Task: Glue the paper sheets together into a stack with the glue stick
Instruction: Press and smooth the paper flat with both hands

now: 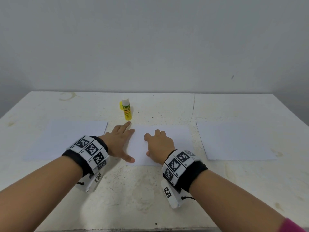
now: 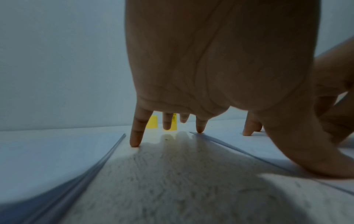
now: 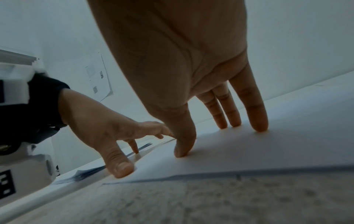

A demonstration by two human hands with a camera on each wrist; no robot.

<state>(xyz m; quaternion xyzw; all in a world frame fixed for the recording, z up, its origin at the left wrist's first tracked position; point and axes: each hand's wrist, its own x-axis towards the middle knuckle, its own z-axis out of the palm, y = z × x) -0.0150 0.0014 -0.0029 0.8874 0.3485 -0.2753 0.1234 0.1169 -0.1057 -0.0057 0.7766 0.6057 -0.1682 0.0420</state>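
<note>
Both forearms reach over the near table edge (image 1: 150, 229). Left hand (image 1: 119, 141) is spread flat, thumb and forefinger pressing the left margin of the middle sheet (image 1: 180, 139); right hand (image 1: 158, 144) presses it with straight fingers. Hold the sheet still while pressing, likely to seat it. Left pile (image 1: 66, 139) and right sheet (image 1: 237, 141) lie apart; glue stick (image 1: 127, 109) stands uncapped behind, with open room between sheets
</note>
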